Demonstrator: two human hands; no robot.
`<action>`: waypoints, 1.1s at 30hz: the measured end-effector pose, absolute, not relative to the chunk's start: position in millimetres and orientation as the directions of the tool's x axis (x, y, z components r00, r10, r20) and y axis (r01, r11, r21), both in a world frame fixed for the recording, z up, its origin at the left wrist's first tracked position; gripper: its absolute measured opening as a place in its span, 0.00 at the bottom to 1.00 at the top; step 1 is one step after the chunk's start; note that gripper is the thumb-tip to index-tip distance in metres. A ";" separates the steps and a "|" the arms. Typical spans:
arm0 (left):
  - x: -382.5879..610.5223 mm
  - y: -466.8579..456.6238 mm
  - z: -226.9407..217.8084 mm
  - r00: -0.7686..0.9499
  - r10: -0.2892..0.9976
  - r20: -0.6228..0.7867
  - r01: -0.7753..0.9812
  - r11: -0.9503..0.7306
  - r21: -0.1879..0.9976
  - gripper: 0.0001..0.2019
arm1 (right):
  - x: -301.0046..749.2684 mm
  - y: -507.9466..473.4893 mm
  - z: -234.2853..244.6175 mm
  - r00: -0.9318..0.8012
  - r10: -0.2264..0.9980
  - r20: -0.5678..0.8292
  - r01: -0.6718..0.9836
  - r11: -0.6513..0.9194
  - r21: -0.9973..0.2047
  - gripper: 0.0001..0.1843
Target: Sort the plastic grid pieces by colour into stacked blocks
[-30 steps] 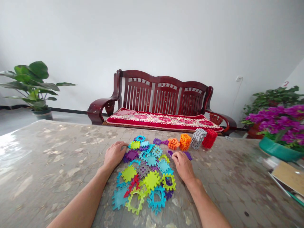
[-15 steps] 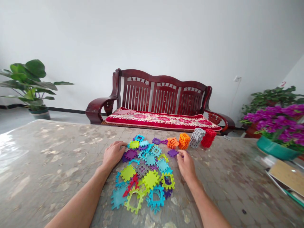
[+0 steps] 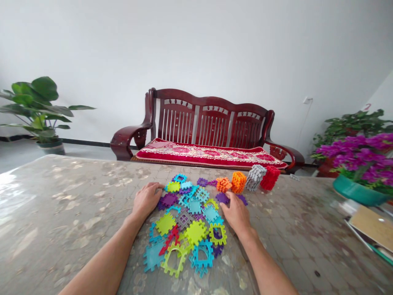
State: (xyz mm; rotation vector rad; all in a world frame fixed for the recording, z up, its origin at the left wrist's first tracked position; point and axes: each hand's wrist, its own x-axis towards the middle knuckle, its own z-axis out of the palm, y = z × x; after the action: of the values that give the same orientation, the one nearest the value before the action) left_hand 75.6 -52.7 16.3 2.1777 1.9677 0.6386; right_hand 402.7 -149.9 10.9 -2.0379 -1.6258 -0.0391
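Observation:
A heap of flat interlocking plastic tiles (image 3: 190, 221) in cyan, lime, purple, grey and red lies on the stone-patterned table (image 3: 67, 196). My left hand (image 3: 147, 199) rests flat at the heap's left edge, fingers stretched toward a lime tile (image 3: 173, 187). My right hand (image 3: 236, 212) lies at the heap's right side, fingers extended, fingertips touching a purple tile (image 3: 222, 198). Beyond the heap stand built blocks: two orange (image 3: 238, 182), one grey (image 3: 255, 178), one red (image 3: 270, 178).
A dark wooden bench (image 3: 211, 127) with a red cushion stands behind the table. A teal pot of purple flowers (image 3: 359, 192) and some books (image 3: 371, 229) sit at the table's right edge. A leafy plant (image 3: 39, 106) stands on the floor at far left.
My right hand shifted left from the purple tile on the right to the purple tile nearer the heap. My left hand stayed put.

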 end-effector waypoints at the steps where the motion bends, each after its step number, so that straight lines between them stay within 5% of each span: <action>1: 75.3 -52.2 15.6 0.054 0.975 0.217 0.916 -0.135 0.377 0.18 | 402.7 -149.8 10.2 0.271 0.896 0.351 0.916 -0.129 -0.379 0.21; 10: 73.3 -50.1 12.7 0.060 0.975 0.213 0.914 -0.140 0.382 0.18 | 415.5 -160.6 13.5 0.396 0.815 0.424 0.853 -0.155 -0.498 0.30; 15: 73.5 -50.5 13.6 0.070 0.976 0.208 0.915 -0.146 0.376 0.19 | 443.9 -167.8 24.1 0.586 0.728 0.357 0.765 -0.352 -0.539 0.32; 33: 74.3 -50.6 13.9 0.062 0.978 0.200 0.914 -0.136 0.383 0.19 | 443.4 -164.7 32.2 0.614 0.768 0.181 0.772 -0.537 -0.340 0.39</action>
State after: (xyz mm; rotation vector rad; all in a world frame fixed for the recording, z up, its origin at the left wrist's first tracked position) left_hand 74.3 -50.6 13.9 2.1710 1.9553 0.6221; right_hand 443.4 -164.7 32.2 -2.4545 -1.2305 -0.0137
